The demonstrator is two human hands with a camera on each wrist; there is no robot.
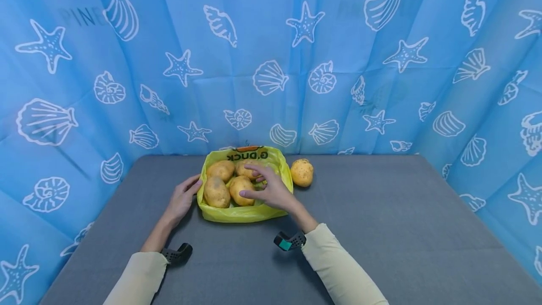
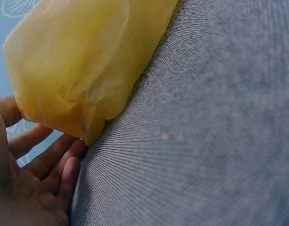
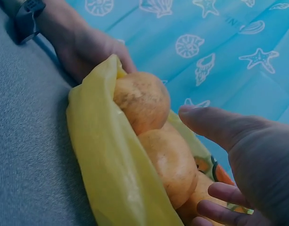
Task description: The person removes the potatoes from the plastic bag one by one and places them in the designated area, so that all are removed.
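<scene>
A blue shell-print curtain backs the grey, cloth-covered tabletop. Your left hand, fingers loosely straight, touches the yellow plastic bag's left side; your right hand hovers, fingers apart and empty, over its four oval tan potatoes. A fifth potato lies just right of the bag.

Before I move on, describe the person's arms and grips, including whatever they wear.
A plain, pale cream fabric left sleeve and a matching right sleeve. Next to these, a curved, perforated black left wristband and a similar right wristband that bears a teal patch. The left grip and right grip are bare, without gloves. No cables show.
</scene>
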